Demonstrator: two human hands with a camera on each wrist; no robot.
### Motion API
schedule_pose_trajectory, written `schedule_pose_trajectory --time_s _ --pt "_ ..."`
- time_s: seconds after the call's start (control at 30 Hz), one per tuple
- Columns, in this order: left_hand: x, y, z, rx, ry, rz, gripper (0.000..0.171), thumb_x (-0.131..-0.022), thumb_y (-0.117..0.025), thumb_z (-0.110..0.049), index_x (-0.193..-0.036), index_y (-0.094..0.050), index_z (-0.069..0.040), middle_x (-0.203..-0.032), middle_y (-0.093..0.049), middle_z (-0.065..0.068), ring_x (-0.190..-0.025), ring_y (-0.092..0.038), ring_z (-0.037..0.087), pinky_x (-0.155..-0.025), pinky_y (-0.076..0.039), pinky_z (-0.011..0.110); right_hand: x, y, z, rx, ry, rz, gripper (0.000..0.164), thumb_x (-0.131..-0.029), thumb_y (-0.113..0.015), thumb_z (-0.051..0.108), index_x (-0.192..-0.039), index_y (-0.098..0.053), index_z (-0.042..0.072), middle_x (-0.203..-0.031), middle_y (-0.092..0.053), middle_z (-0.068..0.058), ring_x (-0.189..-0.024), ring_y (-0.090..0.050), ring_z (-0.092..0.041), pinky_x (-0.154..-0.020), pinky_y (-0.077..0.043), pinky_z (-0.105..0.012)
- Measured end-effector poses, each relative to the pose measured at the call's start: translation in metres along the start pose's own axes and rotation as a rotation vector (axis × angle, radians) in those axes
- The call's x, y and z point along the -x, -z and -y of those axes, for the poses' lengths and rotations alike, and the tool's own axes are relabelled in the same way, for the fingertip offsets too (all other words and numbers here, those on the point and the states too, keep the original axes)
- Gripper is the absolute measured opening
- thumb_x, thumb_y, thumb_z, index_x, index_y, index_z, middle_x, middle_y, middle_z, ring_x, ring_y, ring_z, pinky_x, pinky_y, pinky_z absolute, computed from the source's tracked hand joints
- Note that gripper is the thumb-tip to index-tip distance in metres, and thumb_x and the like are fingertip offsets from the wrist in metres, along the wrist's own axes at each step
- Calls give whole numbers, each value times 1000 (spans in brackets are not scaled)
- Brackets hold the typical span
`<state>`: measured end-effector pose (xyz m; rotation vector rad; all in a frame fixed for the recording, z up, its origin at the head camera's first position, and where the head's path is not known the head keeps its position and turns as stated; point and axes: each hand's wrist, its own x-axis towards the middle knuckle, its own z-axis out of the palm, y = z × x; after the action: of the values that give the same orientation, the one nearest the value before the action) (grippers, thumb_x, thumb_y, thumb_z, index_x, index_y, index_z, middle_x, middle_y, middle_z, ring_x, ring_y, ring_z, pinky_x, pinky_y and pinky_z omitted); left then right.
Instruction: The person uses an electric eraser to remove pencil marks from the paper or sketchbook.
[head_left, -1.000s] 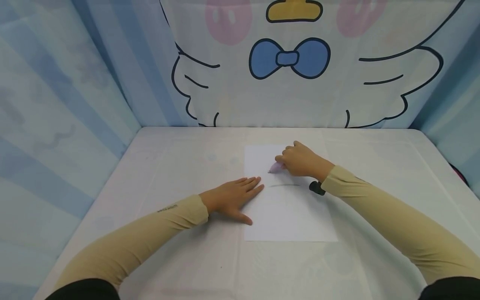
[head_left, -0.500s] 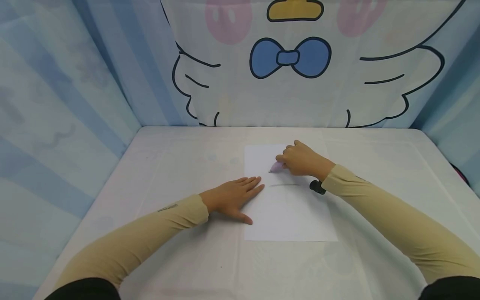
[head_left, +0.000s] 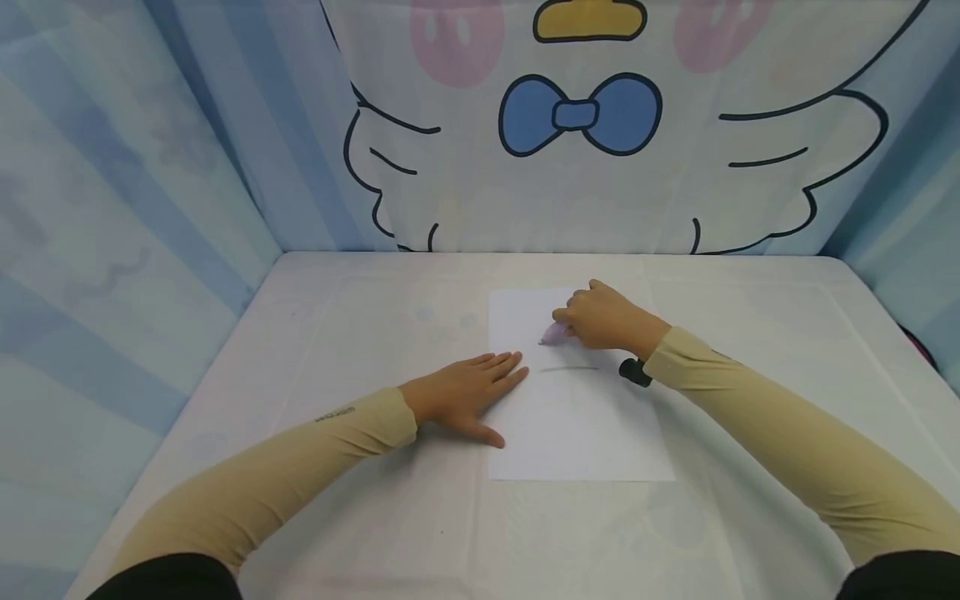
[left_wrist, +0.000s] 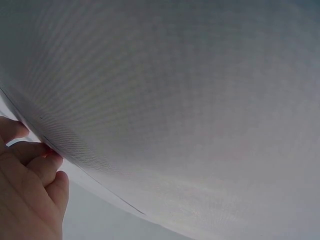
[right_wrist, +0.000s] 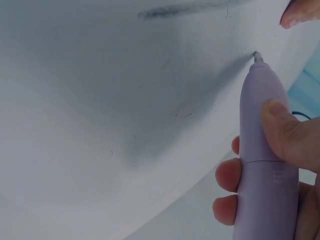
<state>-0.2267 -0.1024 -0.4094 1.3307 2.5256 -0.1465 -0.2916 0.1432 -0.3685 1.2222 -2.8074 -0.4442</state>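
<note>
Right wrist view: a lilac pen-shaped tool (right_wrist: 267, 160) leans over a white sheet (head_left: 585, 450), its narrow metal tip (right_wrist: 258, 57) meeting its own shadow on the paper. From the head view, that tip sits in the far half of the sheet, inside the left edge and beyond a short grey line (head_left: 570, 369) drawn across it. Close up, the line looks dark and smudged, and fine dark flecks (right_wrist: 187, 115) dot the paper beside the tool.

The right hand (head_left: 606, 318) grips the tool, thumb along one side and fingers curled round the other; it covers part of the sheet's far right portion. A black device (head_left: 634, 372) hangs under that wrist, over the sheet's right side. The left hand (head_left: 468, 396) lies with fingers spread wide across the sheet's left edge, holding nothing, its fingertips on the paper and well apart from the tool.

The sheet's near edge runs straight across the worktop (head_left: 360, 333), which stretches well past the paper to left and right, and less far behind it. Tan sleeves (head_left: 285, 467) reach in from both near corners. Beyond the worktop's back edge hangs a printed curtain (head_left: 580, 200) with a blue bow tie (head_left: 580, 115).
</note>
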Motion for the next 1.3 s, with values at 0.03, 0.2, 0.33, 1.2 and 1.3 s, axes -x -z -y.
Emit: schedule_pose_trajectory --time_s 0.03,0.2,0.33,1.2,1.3 --pt "0 0 0 -2 -1 -1 104 -80 -49 -73 -152 -7 -12 -160 -2 9 -148 -6 22 -121 -9 34 0 0 0 -3 -2 0 21 -86 -67 19 -105 -67 11 -89 -71 -8 -85 -66 -26 -87 -48 -50" --pt "0 0 -1 5 -7 -8 104 -80 -50 -72 -152 -7 -11 -160 -3 10 -148 -7 22 -121 -10 35 2 0 -2 -27 -11 15 20 -86 -67 18 -105 -67 12 -89 -71 -7 -86 -65 -26 -89 -47 -52" --pt "0 1 -2 14 -6 -9 103 -80 -51 -71 -152 -8 -11 -160 -3 10 -148 -7 22 -121 -10 34 2 -1 -2 -33 -6 14 19 -86 -66 18 -104 -66 12 -88 -70 -7 -86 -65 -26 -89 -47 -52" --pt "0 0 -1 -3 -10 -10 104 -80 -50 -72 -152 -8 -11 -160 -3 10 -148 -7 22 -121 -10 35 4 0 1 -29 -15 0 17 -85 -67 16 -102 -66 11 -83 -70 -7 -81 -64 -26 -84 -48 -49" --pt "0 0 -1 -1 -10 -12 104 -80 -50 -72 -152 -8 -11 -160 -4 10 -148 -7 22 -121 -10 35 4 1 1 -29 -16 10 17 -85 -67 17 -102 -66 10 -84 -70 -7 -82 -65 -26 -87 -47 -51"
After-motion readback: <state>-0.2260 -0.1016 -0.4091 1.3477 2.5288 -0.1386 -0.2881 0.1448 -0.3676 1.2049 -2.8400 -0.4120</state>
